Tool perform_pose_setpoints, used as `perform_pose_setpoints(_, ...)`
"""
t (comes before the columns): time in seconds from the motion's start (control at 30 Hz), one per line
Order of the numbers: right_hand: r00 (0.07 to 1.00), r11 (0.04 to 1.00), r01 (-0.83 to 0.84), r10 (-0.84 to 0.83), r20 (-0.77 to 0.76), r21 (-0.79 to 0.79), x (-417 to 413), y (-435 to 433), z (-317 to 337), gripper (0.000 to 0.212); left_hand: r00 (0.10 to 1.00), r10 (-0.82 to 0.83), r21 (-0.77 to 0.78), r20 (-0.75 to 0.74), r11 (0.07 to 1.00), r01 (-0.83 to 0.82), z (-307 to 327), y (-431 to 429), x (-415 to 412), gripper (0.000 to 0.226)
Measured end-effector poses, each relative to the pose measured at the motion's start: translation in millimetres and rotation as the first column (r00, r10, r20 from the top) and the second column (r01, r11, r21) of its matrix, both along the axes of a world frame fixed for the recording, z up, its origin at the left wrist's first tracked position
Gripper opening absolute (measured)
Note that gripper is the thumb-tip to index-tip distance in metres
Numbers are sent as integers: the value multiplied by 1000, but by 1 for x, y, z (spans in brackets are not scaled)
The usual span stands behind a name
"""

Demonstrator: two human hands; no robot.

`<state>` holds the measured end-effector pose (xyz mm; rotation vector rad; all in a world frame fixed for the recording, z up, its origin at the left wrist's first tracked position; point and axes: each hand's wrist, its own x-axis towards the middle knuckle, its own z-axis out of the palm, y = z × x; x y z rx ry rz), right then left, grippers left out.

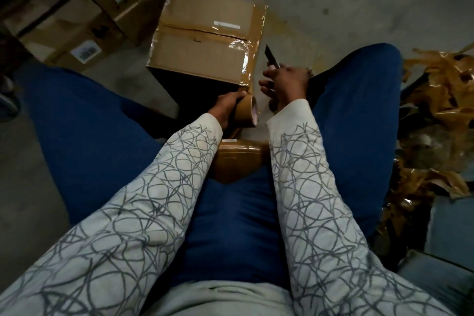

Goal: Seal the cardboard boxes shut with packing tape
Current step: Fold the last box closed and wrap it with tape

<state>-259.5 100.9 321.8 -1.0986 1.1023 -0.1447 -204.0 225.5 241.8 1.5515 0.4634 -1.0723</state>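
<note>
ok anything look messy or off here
Yes. The packing tape at the right edge of the cardboard box is wrinkled and bunched, not flat. A heap of crumpled used tape lies on the floor to the right.

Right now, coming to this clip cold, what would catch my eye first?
The cardboard box on the floor ahead of the knees draws the eye first, with brown tape across its top and down its right edge. Just below it, the left hand grips a roll of brown tape, while the right hand holds a dark cutter angled toward the box. A heap of crumpled tape scraps sits at the right.
</note>
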Motion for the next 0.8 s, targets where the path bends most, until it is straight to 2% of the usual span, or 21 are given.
perform_pose_setpoints(0.1,983,965,-181,174,-53,-190,0,-8,-2,17,998,-38,17,59,999,37,1,-1,0,34)
perform_pose_setpoints(0.2,935,851,-353,304,-184,-389,11,-2,-15,24,986,-92,32,136,996,89,0,-1,-2,29)
perform_pose_setpoints(0.23,897,785,-440,368,-244,-437,15,2,-19,22,982,-99,30,158,995,95,-1,-1,-3,28)
perform_pose_setpoints(0.33,699,479,-714,542,-467,-511,25,15,-28,27,983,-66,-8,171,998,69,-5,1,-6,30)
perform_pose_setpoints(0.4,650,394,-754,564,-510,-526,28,19,-31,28,983,-55,-28,176,998,61,-5,4,-5,30)
perform_pose_setpoints(0.47,651,367,-751,548,-525,-549,31,22,-34,28,968,-112,21,223,994,110,-5,7,-3,35)
perform_pose_setpoints(0.53,639,359,-763,549,-539,-537,33,23,-35,28,935,-252,141,249,965,222,-3,6,-4,39)
perform_pose_setpoints(0.63,630,346,-768,560,-538,-539,32,24,-34,29,889,-426,316,170,878,361,-5,10,-9,38)
perform_pose_setpoints(0.73,613,346,-781,581,-535,-520,28,22,-33,30,885,-436,290,162,878,380,-7,16,-8,31)
perform_pose_setpoints(0.8,603,356,-790,600,-525,-500,27,18,-29,31,898,-398,224,187,907,355,-8,17,-9,35)
